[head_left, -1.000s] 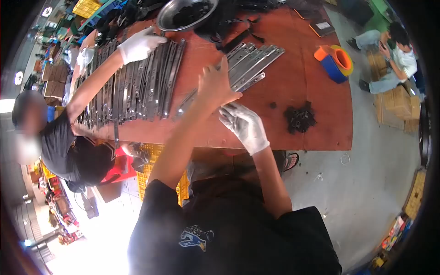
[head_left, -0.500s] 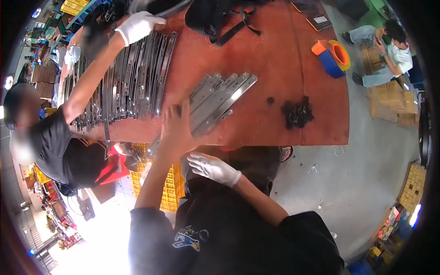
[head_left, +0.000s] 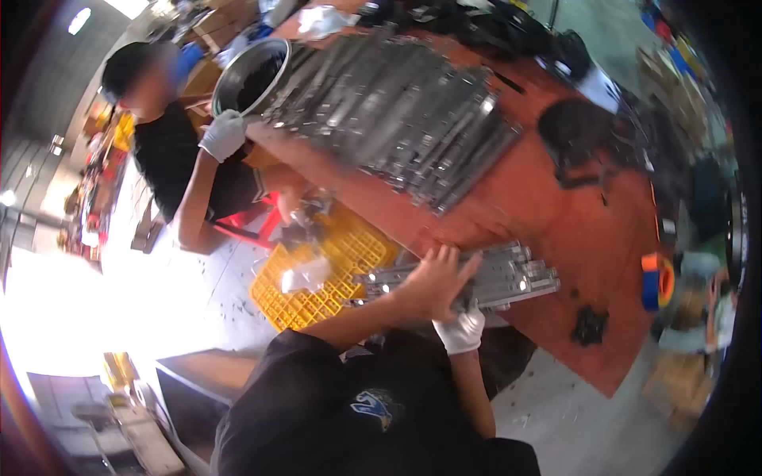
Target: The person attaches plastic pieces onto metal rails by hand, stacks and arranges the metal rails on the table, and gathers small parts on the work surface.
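Observation:
A bundle of slotted metal rails (head_left: 512, 274) lies at the near edge of the red table, its left ends reaching out past the edge. My bare left hand (head_left: 440, 287) grips it from above, fingers over the far side and thumb set apart. My right hand (head_left: 462, 327), in a white glove, holds the bundle's near side just below the left hand; its fingertips are partly hidden. Farther back, a wide row of similar metal rails (head_left: 397, 103) covers the table, smeared by motion.
The red table (head_left: 587, 238) bears a dark pile of small parts (head_left: 590, 325), tape rolls (head_left: 657, 282) and a black bag (head_left: 579, 131). A yellow crate (head_left: 317, 278) stands below the edge. At left, a co-worker's gloved hand (head_left: 225, 136) is at a metal basin (head_left: 252, 75).
My view has swung left. My right hand has come up from below the table edge to the rail bundle, which now lies flatter across. The co-worker's gloved hand has moved to the basin.

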The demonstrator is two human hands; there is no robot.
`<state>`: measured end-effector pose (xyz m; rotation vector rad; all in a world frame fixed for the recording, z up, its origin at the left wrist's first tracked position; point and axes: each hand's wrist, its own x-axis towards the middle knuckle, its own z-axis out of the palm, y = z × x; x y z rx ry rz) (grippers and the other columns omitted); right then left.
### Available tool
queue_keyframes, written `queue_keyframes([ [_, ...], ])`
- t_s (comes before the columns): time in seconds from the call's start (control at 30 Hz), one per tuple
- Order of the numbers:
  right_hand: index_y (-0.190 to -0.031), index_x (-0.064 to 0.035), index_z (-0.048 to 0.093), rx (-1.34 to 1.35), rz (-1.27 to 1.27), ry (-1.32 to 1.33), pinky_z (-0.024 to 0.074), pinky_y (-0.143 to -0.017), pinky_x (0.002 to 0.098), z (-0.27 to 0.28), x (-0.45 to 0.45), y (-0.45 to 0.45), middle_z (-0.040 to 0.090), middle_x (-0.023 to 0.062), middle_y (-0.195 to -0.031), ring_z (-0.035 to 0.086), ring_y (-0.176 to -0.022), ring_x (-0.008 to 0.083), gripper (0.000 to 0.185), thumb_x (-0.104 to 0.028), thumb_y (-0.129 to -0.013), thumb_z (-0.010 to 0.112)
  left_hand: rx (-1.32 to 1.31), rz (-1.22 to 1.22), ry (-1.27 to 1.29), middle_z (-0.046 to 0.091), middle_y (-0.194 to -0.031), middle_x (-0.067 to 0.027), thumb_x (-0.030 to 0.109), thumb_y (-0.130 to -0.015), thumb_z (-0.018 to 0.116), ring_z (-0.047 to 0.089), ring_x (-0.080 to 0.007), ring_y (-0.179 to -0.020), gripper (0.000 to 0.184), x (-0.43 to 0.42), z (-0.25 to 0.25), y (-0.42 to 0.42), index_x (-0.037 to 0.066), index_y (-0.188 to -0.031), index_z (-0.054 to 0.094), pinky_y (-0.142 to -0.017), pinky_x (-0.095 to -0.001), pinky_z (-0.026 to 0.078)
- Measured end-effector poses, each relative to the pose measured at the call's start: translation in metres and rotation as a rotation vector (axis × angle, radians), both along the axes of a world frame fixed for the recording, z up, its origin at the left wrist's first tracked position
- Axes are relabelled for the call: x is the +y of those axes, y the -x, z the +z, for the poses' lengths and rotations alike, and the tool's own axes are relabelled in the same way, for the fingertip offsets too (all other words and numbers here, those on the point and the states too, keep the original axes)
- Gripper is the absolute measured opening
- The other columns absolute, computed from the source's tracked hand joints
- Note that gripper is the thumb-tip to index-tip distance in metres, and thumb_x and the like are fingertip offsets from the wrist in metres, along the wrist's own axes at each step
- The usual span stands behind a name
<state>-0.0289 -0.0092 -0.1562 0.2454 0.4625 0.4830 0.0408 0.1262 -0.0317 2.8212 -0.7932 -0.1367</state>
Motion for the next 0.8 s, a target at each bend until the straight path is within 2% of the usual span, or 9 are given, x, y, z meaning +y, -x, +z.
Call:
queue_keyframes([
  [0.03, -0.142, -0.0115, 0.046, -0.016, 0.041, -0.009, 0.0319, -0.113, 0.048, -0.007, 0.003, 0.006, 0.046, 0.0103, -0.145, 0.041, -0.135, 0.0274, 0.048, -0.033, -0.099, 0.046, 0.07, -0.031, 0.008, 0.05, -0.112, -0.0294, 0.041, -0.057, 0.08, 0.049, -0.042, -0.109, 0.116, 0.002, 0.004, 0.004, -0.004, -0.149, 0.026, -0.095, -0.0505, 0.04],
  [0.1, -0.14, -0.0098, 0.048, -0.113, 0.03, 0.369, 0.0323, -0.112, 0.0482, -0.021, 0.011, 0.013, 0.049, 0.0108, -0.143, 0.043, -0.133, 0.0272, 0.048, -0.031, -0.097, 0.048, 0.109, -0.017, 0.01, 0.051, -0.113, -0.0291, 0.042, -0.056, 0.08, 0.05, -0.0412, -0.109, 0.117, 0.008, 0.006, 0.012, -0.005, -0.148, 0.027, -0.095, -0.0491, 0.04],
  [0.2, -0.139, -0.0084, 0.048, -0.343, 0.044, 0.46, 0.0343, -0.111, 0.0468, -0.026, 0.016, 0.022, 0.049, 0.0117, -0.142, 0.045, -0.132, 0.0269, 0.048, -0.023, -0.093, 0.051, 0.116, -0.039, 0.059, 0.051, -0.115, -0.0273, 0.038, -0.055, 0.081, 0.051, -0.039, -0.108, 0.116, 0.017, 0.006, 0.032, -0.007, -0.148, 0.028, -0.092, -0.0442, 0.043],
  [0.33, -0.138, -0.008, 0.049, -0.383, 0.149, 0.392, 0.0359, -0.11, 0.0446, -0.013, 0.013, 0.036, 0.05, 0.0118, -0.141, 0.046, -0.131, 0.0257, 0.048, -0.016, -0.091, 0.052, 0.0, 0.019, 0.094, 0.051, -0.111, -0.0243, 0.037, -0.055, 0.081, 0.051, -0.0363, -0.105, 0.115, 0.02, -0.002, 0.067, -0.006, -0.147, 0.029, -0.087, -0.0425, 0.044],
  [0.43, -0.138, -0.0076, 0.049, -0.37, 0.169, 0.355, 0.0375, -0.109, 0.0425, 0.008, 0.02, 0.049, 0.05, 0.0119, -0.14, 0.047, -0.13, 0.0244, 0.049, -0.009, -0.089, 0.053, 0.06, 0.05, 0.06, 0.051, -0.107, -0.0208, 0.036, -0.054, 0.082, 0.051, -0.0332, -0.101, 0.114, 0.022, 0.012, 0.092, -0.006, -0.147, 0.03, -0.083, -0.0401, 0.044],
  [0.5, -0.137, -0.0073, 0.049, -0.338, 0.157, 0.35, 0.0386, -0.108, 0.0411, 0.019, 0.011, 0.065, 0.051, 0.012, -0.139, 0.048, -0.129, 0.0235, 0.05, -0.005, -0.087, 0.053, -0.065, 0.101, 0.062, 0.051, -0.102, -0.0177, 0.035, -0.054, 0.082, 0.051, -0.0311, -0.096, 0.114, 0.022, 0.017, 0.109, -0.004, -0.148, 0.03, -0.079, -0.038, 0.044],
  [0.63, -0.136, -0.0067, 0.049, -0.305, 0.198, 0.333, 0.0407, -0.107, 0.0383, 0.045, 0.009, 0.078, 0.052, 0.0122, -0.137, 0.049, -0.127, 0.0218, 0.054, 0.004, -0.084, 0.055, -0.026, 0.148, -0.015, 0.053, -0.101, -0.0173, 0.033, -0.055, 0.082, 0.051, -0.0301, -0.094, 0.113, 0.018, 0.051, 0.127, -0.003, -0.149, 0.031, -0.08, -0.0374, 0.043],
  [0.67, -0.136, -0.0072, 0.047, -0.268, 0.204, 0.419, 0.0433, -0.104, 0.0385, 0.057, 0.008, 0.077, 0.054, 0.0093, -0.13, 0.05, -0.125, 0.0206, 0.059, 0.006, -0.079, 0.056, -0.033, 0.16, 0.023, 0.053, -0.104, -0.018, 0.029, -0.058, 0.08, 0.052, -0.0303, -0.094, 0.108, 0.018, 0.057, 0.128, -0.002, -0.149, 0.031, -0.08, -0.0377, 0.043],
  [0.8, -0.136, -0.0073, 0.047, -0.327, 0.246, 0.367, 0.0435, -0.104, 0.0385, 0.074, 0.007, 0.035, 0.055, 0.0092, -0.129, 0.051, -0.124, 0.0206, 0.059, 0.006, -0.079, 0.056, -0.073, 0.203, 0.082, 0.053, -0.107, -0.0187, 0.027, -0.066, 0.077, 0.052, -0.0307, -0.095, 0.099, 0.021, 0.094, 0.109, 0.001, -0.15, 0.032, -0.081, -0.0379, 0.043],
])
